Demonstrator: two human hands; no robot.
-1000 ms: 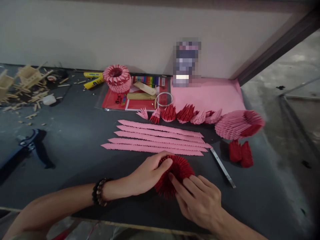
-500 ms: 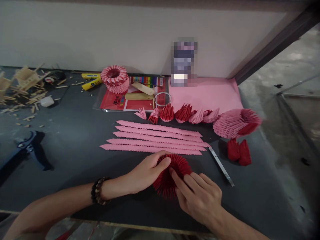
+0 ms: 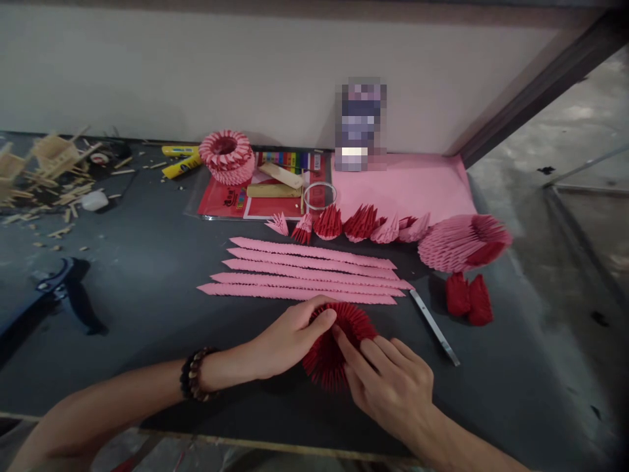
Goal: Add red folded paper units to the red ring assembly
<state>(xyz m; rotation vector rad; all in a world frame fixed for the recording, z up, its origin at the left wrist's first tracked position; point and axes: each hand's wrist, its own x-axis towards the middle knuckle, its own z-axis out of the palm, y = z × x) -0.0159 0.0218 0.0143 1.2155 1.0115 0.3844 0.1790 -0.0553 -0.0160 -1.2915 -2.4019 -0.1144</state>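
Between my hands is a round red folded-paper piece [image 3: 324, 367] with pleated, spiky sides and a hollow centre. My left hand [image 3: 289, 337] grips its left and far rim, the thumb lying on top. From the right, my right hand [image 3: 393, 380] holds the near right side, its index finger reaching into the hollow; the other fingertips are partly hidden. Just beyond lie several long pink folded-paper strips [image 3: 304, 282] with pointed ends. A pair of metal tweezers or similar slim silver tool [image 3: 435, 328] rests to the right of my hands.
Behind the strips stands a row of small pink and red paper pieces [image 3: 361, 224], with a larger pink one [image 3: 457, 242] and two red ones [image 3: 469, 298] at right. A pink-and-red paper ring [image 3: 226, 157], glue sticks [image 3: 181, 164], pliers [image 3: 69, 288] and wood scraps [image 3: 54, 170] lie left.
My right hand has shifted very slightly left on the red paper piece. Otherwise the grip and everything on the table look the same.
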